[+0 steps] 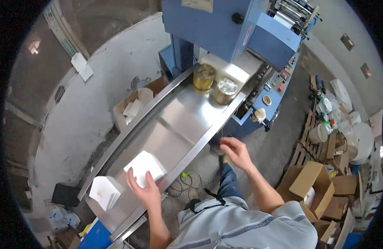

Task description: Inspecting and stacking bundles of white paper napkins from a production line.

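The left hand [142,187] lay on the long, shiny stainless-steel tray [187,112] that sloped down from the blue sheet-metal machine [224,29]. Its fingers were loosely spread and curved, with the thumb [150,179] raised, and they rested against the near edge of a square stack of white folded paper napkins [145,167] in the lower part of the tray. The hand touched the stack rather than gripping it; whether the fingertips curled under the pile could not be told. A second, smaller white napkin stack [104,191] sat just beside it toward the tray's lower end, apart from the hand.

The right hand [236,151] hovered off the tray's right rail, above the grey concrete floor [274,141], open with its fingers relaxed and slightly apart, holding nothing.

Near the top of the tray, close under the machine, stood two round metal tins, a gold-coloured one [204,76] and a silvery one [224,90], just beside each other. An open brown cardboard box [309,182] stood on the floor to the person's right, and another cardboard box [135,103] holding white paper sat left of the tray against the wall.
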Tool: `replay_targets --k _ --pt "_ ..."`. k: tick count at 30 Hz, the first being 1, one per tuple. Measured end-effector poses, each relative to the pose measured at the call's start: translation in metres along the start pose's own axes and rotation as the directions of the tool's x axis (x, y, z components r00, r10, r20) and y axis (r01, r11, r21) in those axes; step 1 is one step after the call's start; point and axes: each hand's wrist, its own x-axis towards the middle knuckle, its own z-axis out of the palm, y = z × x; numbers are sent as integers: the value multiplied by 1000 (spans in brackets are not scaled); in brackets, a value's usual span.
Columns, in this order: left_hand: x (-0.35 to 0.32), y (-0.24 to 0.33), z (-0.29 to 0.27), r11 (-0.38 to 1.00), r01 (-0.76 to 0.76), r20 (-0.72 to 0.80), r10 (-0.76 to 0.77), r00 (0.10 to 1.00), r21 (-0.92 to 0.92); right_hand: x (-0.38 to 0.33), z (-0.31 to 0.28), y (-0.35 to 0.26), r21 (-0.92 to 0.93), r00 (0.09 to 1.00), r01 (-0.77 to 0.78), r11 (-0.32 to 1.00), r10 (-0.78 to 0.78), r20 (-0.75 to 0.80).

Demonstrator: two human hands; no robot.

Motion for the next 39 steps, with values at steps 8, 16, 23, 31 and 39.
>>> replay_targets --k 8,16,23,31,39 --pt "43 134 229 748 561 566 -307 765 -353 211 -98 10 -472 879 474 744 -363 310" --pt "134 168 380 654 709 686 -389 615 -265 262 -115 50 -603 798 601 525 -361 482" --pt "132 180 378 579 750 635 -456 623 -320 257 -124 35 -458 742 669 586 -490 457" --pt "133 156 376 528 751 629 -440 642 -397 169 -141 28 156 814 344 926 -376 442" --pt "118 130 358 528 673 608 -326 724 -519 62 -164 116 -237 887 82 968 38 461"
